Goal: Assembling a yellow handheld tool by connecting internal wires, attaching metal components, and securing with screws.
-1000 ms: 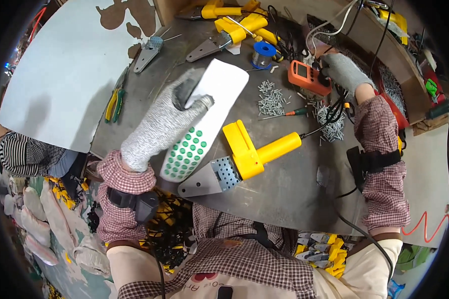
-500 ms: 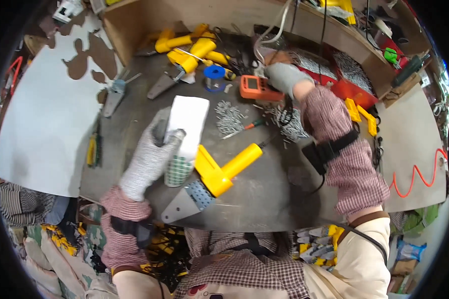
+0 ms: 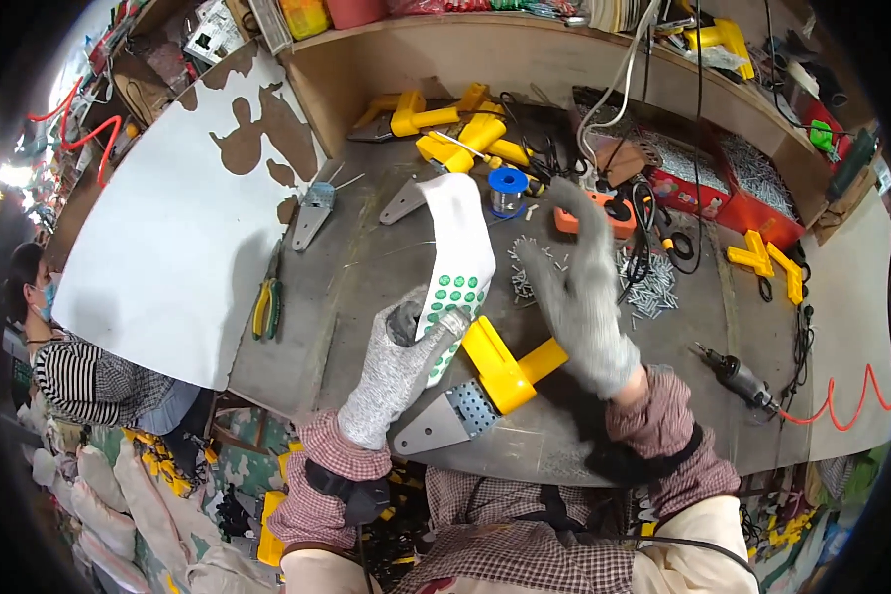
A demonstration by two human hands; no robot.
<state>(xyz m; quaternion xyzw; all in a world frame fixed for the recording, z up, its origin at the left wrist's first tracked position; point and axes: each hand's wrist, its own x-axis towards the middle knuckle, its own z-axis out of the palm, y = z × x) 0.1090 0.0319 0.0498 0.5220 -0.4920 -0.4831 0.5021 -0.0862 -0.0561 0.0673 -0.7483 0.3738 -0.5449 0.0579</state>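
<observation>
One white, green-dotted strip (image 3: 460, 238) is gripped by the grey-gloved left hand (image 3: 411, 346); right of the yellow, metal-tipped tool (image 3: 506, 382), the grey-gloved right hand (image 3: 586, 307) is open.

Worktop (image 3: 312, 346): dark grey metal, scuffed.
Front edge: a yellow-handled tool (image 3: 505, 381) with a tapered grey plate.
Left: pliers (image 3: 266, 309), handles yellow and green; farther back, a small metal plate (image 3: 313, 214).
Rear: a cluster of yellow tools (image 3: 457, 148), an upright blue spool (image 3: 507, 181), an orange device (image 3: 566, 222) partly hidden.
Right of middle: heaps of metal pins (image 3: 653, 289).
Far right: a rotary tool (image 3: 740, 378), two yellow parts (image 3: 757, 255), red trays (image 3: 777, 230) filled with pins.
</observation>
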